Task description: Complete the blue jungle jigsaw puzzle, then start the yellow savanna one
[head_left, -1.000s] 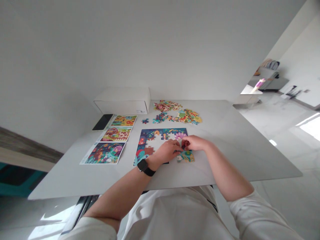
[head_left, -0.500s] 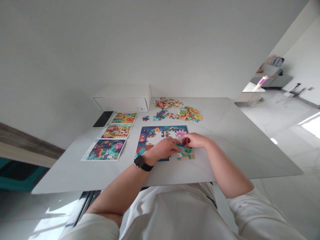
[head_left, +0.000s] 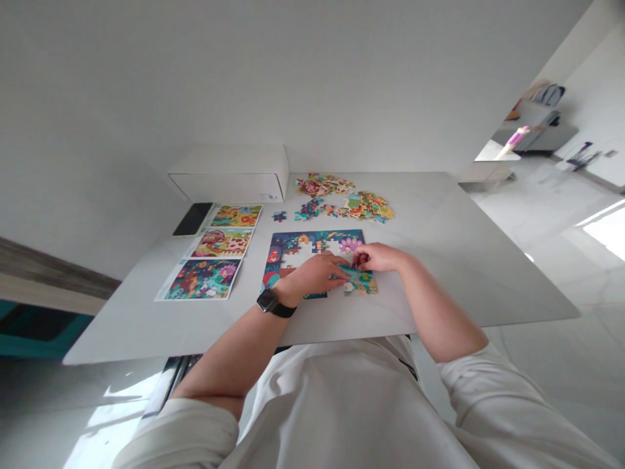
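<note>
A partly assembled jigsaw puzzle (head_left: 274, 255) lies flat in front of me, its dark blue border pieces joined around gaps that show the white table. My left hand (head_left: 317, 273), with a black watch (head_left: 267, 300) on its wrist, rests across the puzzle's lower middle, fingers stretched out over the pieces. Over the right side, my right hand (head_left: 378, 258) has its fingers curled in a pinch at a puzzle piece, mostly hidden by the fingers. The purple section (head_left: 351, 244) shows just above that hand, and green-yellow pieces (head_left: 364, 284) below it.
Loose puzzle pieces (head_left: 368, 206) lie in heaps behind the puzzle, with a single blue piece (head_left: 279, 216) off to their left. Printed picture sheets (head_left: 202, 280), a phone (head_left: 193, 219) and a white box (head_left: 227, 187) occupy the left side of the table (head_left: 463, 260).
The view has tilted down slightly, so the table sits higher in the picture. Both hands stay at nearly the same spot on the puzzle, with the right fingers shifting slightly.
</note>
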`<state>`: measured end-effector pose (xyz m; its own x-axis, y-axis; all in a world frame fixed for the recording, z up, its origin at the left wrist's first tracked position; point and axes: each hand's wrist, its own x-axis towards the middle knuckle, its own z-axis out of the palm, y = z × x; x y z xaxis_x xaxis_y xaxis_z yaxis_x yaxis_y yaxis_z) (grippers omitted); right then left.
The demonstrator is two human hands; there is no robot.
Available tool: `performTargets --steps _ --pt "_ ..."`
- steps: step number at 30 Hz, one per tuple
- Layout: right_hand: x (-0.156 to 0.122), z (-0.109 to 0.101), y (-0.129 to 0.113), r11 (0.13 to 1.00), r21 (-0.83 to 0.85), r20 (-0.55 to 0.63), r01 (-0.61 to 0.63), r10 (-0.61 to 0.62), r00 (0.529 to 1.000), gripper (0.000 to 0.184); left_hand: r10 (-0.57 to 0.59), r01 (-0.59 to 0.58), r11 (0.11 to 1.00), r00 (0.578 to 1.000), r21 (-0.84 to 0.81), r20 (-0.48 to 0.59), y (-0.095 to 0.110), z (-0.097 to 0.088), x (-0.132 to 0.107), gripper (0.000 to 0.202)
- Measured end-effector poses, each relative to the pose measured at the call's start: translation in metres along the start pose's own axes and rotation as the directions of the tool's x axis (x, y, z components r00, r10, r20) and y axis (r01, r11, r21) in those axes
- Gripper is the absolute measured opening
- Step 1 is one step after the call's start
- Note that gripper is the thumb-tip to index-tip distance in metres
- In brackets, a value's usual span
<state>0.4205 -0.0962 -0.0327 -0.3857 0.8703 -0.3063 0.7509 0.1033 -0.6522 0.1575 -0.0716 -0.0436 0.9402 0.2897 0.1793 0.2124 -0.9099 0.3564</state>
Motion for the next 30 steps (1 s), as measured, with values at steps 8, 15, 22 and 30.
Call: performTargets --steps 8,15,22,30 --pt "-0.005 -0.003 -0.009 0.997 -0.067 0.003 -0.036 0.037 0.999 0.022 0.008 -0.008 1.0 1.0 -0.008 -0.007 0.0 -0.001 -0.002 0.023" --pt "-0.005 -0.002 -0.011 0.996 -0.077 -0.004 -0.049 0.049 0.999 0.022 0.022 -0.022 1.0 1.0 -0.011 -0.021 -0.002 -0.002 -0.003 0.023" --pt "-0.005 -0.001 -0.011 0.991 -0.122 -0.011 -0.046 0.045 0.999 0.024 -0.012 0.012 1.0 1.0 -0.015 -0.01 -0.01 -0.006 -0.006 0.021" --pt "-0.005 -0.003 -0.01 0.994 -0.101 0.004 -0.048 0.049 0.999 0.021 -0.029 0.03 0.999 1.0 -0.033 0.007 -0.008 -0.003 -0.006 0.024"
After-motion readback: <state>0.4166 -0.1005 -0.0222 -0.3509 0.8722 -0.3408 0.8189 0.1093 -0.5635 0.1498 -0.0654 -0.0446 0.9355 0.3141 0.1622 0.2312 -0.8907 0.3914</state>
